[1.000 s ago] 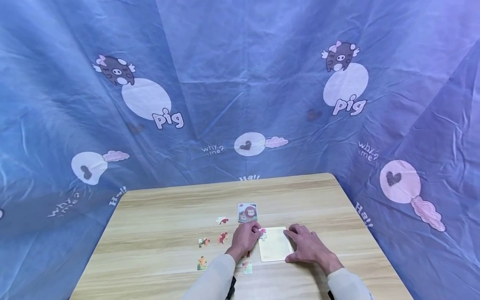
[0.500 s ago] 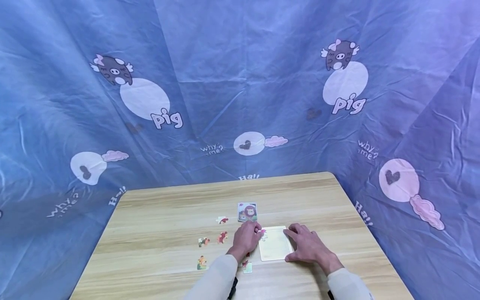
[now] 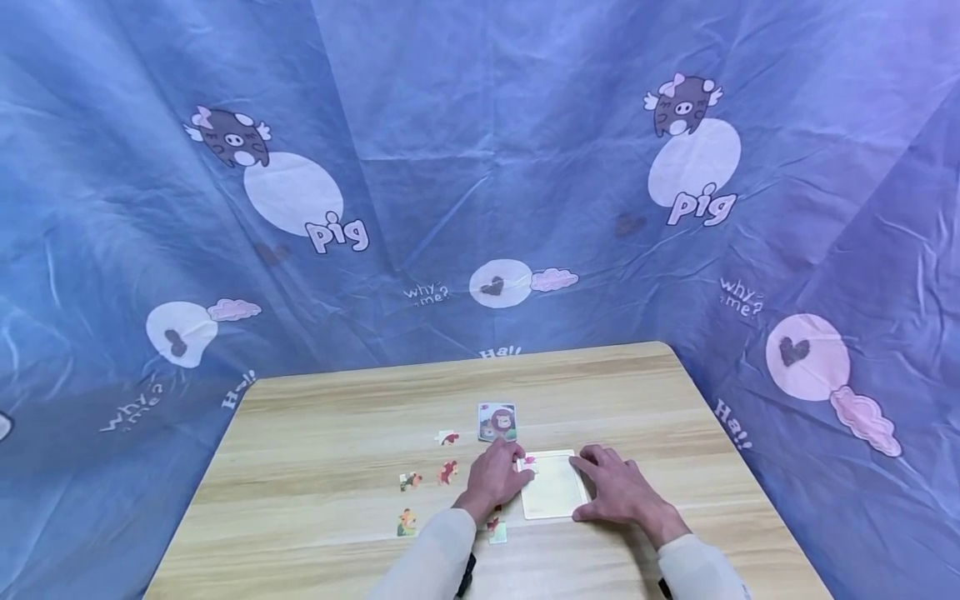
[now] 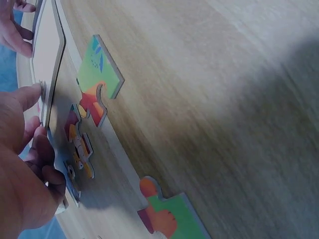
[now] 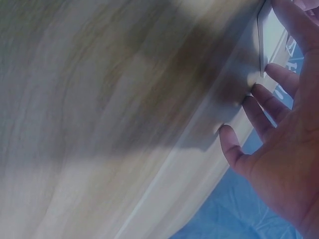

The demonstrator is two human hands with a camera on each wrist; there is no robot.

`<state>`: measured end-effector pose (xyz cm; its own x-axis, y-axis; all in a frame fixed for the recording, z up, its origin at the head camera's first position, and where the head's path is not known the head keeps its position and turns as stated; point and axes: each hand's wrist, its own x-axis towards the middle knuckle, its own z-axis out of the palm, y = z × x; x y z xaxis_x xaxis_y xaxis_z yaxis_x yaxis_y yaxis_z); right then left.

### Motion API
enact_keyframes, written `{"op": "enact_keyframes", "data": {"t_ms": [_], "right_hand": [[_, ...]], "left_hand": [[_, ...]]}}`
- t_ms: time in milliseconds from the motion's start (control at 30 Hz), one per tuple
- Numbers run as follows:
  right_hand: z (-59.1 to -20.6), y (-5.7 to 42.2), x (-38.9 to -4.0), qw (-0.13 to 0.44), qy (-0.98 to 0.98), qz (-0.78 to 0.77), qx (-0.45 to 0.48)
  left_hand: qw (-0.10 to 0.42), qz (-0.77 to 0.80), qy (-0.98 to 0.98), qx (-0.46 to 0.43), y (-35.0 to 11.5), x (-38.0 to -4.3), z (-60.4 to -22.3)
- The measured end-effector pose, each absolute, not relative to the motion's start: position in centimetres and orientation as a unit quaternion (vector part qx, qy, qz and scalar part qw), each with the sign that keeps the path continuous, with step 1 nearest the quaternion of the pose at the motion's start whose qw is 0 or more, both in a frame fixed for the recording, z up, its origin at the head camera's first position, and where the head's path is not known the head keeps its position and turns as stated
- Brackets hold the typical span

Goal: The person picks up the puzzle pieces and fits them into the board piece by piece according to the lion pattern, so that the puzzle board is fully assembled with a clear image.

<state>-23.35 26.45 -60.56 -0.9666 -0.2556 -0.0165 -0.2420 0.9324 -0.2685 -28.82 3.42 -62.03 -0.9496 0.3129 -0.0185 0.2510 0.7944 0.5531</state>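
A pale square puzzle tray (image 3: pixel 555 492) lies on the table between both hands. In its far left corner is a puzzle piece (image 3: pixel 530 460) with a pink patch. My left hand (image 3: pixel 491 479) holds this piece by thumb and bent index finger, the thumb on top; the hand covers part of it. In the left wrist view the thumb (image 4: pixel 31 94) reaches over the tray's edge, the other fingers curled beside it. My right hand (image 3: pixel 622 492) steadies the tray's right side with thumb and index spread apart. In the right wrist view its other fingers (image 5: pixel 256 117) rest loosely near the tabletop.
A lion picture card (image 3: pixel 498 421) lies beyond the tray. Several loose puzzle pieces lie to the left, among them a yellow-orange one (image 3: pixel 406 522) and a red one (image 3: pixel 448 472). A green-and-red piece (image 4: pixel 102 74) sits close to the tray. Blue cloth (image 3: pixel 420 200) hangs behind the table.
My left thumb has moved slightly nearer and over the piece, covering its lower part. The right hand and the tray have stayed in place.
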Motion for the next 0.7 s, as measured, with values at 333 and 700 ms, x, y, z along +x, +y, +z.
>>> {"op": "enact_keyframes", "data": {"t_ms": [333,700], "right_hand": [[-60.62,26.63,-23.49,0.023,0.982,-0.134,-0.131],[-60.73,26.86,-23.38,0.023,0.982,-0.138,-0.131]], "left_hand": [[0.035,0.258,0.948,0.184,3.48,-28.73,-62.01],[0.01,0.239,0.949,0.205,3.46,-28.7,-62.48]]}}
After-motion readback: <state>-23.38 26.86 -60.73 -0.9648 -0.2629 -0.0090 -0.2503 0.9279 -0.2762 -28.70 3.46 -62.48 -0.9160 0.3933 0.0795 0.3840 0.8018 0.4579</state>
